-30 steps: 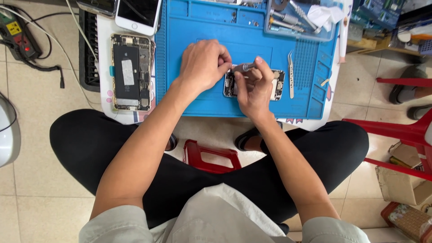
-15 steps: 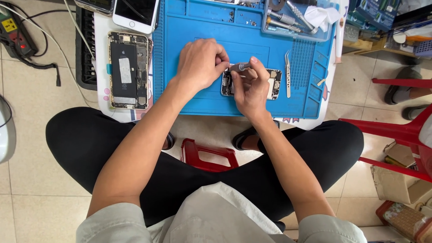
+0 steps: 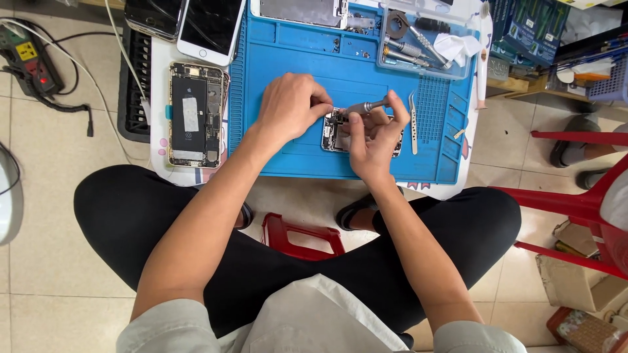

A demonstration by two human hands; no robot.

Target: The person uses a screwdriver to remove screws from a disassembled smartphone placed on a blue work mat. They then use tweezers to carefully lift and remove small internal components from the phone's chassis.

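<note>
Near the front edge of the blue mat (image 3: 314,65), your right hand (image 3: 374,138) pinches a screwdriver (image 3: 364,107) over the opened phone (image 3: 335,129) that your left hand's (image 3: 288,108) pressed fingers steady; a slip could scratch it.

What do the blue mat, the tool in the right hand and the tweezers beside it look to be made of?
Blue mat: probably silicone or soft rubber, matte, with moulded trays and ridges. Tool in the right hand: looks like metal, grey with a dull sheen and a ribbed shaft; likely a small screwdriver. Tweezers: bright, thin and reflective, apparently steel.
</note>
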